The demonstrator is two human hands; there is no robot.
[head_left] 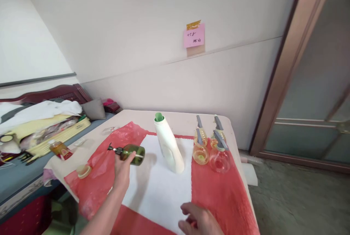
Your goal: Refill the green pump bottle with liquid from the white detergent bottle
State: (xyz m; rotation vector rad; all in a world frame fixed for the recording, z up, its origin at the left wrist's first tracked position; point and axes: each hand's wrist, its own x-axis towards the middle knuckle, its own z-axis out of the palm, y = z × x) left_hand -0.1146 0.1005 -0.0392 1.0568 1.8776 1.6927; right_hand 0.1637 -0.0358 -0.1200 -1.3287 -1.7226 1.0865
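Observation:
My left hand [124, 167] is wrapped round a green pump bottle [133, 155] with a black pump head. The bottle lies on its side in the air over the left part of a white cloth [161, 198], its pump pointing left. My right hand [201, 218] is near the front edge of the cloth with fingers curled apart and nothing visible in them. A tall white detergent bottle [169, 147] with a green spout stands on the cloth between and beyond my hands.
At the table's right stand several clear glass containers [201, 155] with grey handles. On the left are a round lidded jar [83, 171] and an amber bottle [60, 150]. A red sheet [218, 198] covers part of the table. A bed [16, 176] is farther left; a wall stands behind.

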